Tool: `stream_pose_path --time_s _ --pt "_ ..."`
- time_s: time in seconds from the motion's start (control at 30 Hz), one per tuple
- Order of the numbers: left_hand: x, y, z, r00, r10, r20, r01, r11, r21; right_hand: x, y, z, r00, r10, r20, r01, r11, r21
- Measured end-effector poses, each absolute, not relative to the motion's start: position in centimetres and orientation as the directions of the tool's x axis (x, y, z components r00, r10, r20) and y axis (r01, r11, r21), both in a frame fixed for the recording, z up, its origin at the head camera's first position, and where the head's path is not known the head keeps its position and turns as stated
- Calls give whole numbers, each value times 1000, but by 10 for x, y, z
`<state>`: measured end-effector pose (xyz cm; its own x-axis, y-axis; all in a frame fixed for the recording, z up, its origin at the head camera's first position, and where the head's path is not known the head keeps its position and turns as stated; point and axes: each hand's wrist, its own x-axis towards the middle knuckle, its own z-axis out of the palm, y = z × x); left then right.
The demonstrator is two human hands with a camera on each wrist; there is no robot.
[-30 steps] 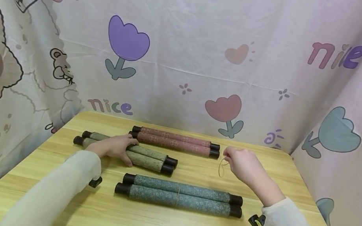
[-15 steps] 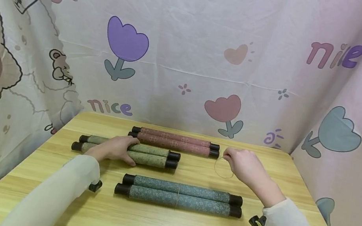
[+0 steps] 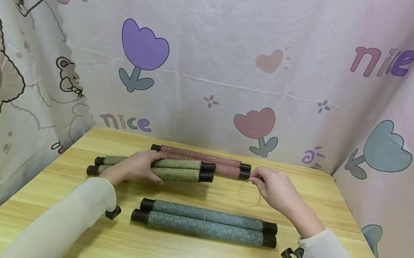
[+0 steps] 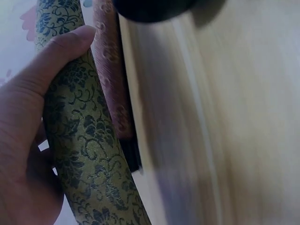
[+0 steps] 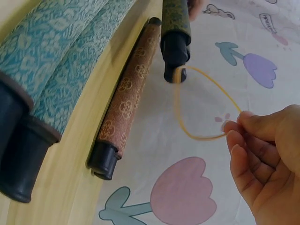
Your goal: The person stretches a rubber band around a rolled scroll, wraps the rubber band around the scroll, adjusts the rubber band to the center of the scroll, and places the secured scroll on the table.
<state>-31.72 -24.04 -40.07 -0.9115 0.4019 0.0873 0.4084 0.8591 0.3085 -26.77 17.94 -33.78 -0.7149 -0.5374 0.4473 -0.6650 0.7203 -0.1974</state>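
Note:
My left hand (image 3: 139,165) grips a pair of green patterned scrolls (image 3: 179,172) with black end knobs, thumb on the near side. Their right ends are raised off the table, tilted up. In the left wrist view the fingers wrap behind one green scroll (image 4: 89,136). My right hand (image 3: 277,188) pinches a thin yellow rubber band (image 3: 239,193) between thumb and fingertips, just right of the scrolls' ends. The right wrist view shows the band (image 5: 187,131) as a hanging loop in front of the green scrolls' black knobs (image 5: 176,51).
Two blue scrolls (image 3: 174,223), with a band around their middle, lie side by side at the front of the wooden table (image 3: 152,257). A red scroll pair (image 3: 229,169) lies at the back, partly behind the green ones. A printed curtain (image 3: 211,56) surrounds the table.
My left hand has lifted the green scrolls' right ends off the table and shifted them slightly right. The rubber band in my right hand has opened from a narrow loop into a rounder one.

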Motion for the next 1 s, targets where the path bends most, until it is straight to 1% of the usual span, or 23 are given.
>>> stream_pose_path --time_s 0.17,0.3,0.53,0.77,1.0 --pt "-313 -230 -395 -889 440 125 457 847 271 -264 174 -337 -717 -542 439 -674 699 -239" --pt "-310 -222 -389 -885 449 126 466 846 259 -263 171 -337 -710 -543 448 -686 678 -265" --pt "-305 -210 -382 -888 445 115 459 842 284 -262 166 -337 -683 -554 476 -719 624 -305" --pt "-300 -201 -377 -883 450 133 469 831 300 -264 157 -338 -651 -568 504 -753 569 -331" --pt "-292 -192 -373 -870 472 141 492 810 320 -266 150 -341 -671 -510 538 -734 557 -389"
